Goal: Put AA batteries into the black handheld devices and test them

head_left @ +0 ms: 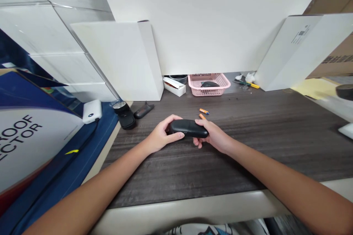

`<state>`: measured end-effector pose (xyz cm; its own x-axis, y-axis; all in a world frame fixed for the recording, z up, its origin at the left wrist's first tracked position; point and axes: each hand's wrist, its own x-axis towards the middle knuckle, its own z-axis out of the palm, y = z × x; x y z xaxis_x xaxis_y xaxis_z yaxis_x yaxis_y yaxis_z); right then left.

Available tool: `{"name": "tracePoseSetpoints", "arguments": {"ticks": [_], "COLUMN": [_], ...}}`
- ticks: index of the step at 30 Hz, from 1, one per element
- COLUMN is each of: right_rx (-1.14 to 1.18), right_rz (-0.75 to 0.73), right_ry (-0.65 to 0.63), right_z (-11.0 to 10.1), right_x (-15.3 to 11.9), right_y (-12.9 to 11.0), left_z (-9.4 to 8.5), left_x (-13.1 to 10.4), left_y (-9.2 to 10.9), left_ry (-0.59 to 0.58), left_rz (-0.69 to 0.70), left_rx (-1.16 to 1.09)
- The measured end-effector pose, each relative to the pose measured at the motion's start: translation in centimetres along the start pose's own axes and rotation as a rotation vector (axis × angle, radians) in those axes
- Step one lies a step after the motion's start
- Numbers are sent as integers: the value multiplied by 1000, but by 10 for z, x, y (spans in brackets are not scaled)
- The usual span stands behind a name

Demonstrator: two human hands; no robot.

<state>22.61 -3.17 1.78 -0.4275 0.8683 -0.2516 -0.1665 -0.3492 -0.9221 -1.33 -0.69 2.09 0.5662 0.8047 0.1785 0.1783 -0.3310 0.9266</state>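
– Patterned white fabric (193, 230) lies nearest, at the bottom edge, below the pale front rail (193, 207) of a dark wood-grain tabletop (261, 128). Specify materials and shapes.

– One elongated, rounded black casing (189, 127), smooth, with a seam across its top. Beyond it: two small orange cylinders (204, 111) and a pink perforated plastic basket (209, 92) containing a dark rounded object (209, 84).

– Report legible writing.

– Left side: a blue-and-white printed box (33, 132) shows the fragments "ROOF" and "CTOR". Right side: an upright white carton (292, 53) bears a printed label (301, 35), too small to read.

– State casing position and hand condition.

– Casing between both hands, over the tabletop; contact with the surface cannot be determined. Left hand (162, 134) wraps the left end, thumb along the near side. Right hand (213, 135) grips the right end, thumb on top.
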Motion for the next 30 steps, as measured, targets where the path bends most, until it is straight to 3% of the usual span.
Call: {"name": "tracePoseSetpoints", "arguments": {"ticks": [8, 19, 30], "right_rx": [-54, -17, 64], "right_rz": [-20, -20, -25], "right_ry": [63, 56, -69], "right_z": [1, 2, 1], "right_x": [0, -1, -2], "right_y": [-1, -1, 1], "left_z": [0, 1, 2], "left_x": [1, -1, -1], "left_y": [0, 2, 2], "left_ry": [15, 27, 124], "left_rz": [30, 56, 43], "left_rx": [41, 166, 223]}}
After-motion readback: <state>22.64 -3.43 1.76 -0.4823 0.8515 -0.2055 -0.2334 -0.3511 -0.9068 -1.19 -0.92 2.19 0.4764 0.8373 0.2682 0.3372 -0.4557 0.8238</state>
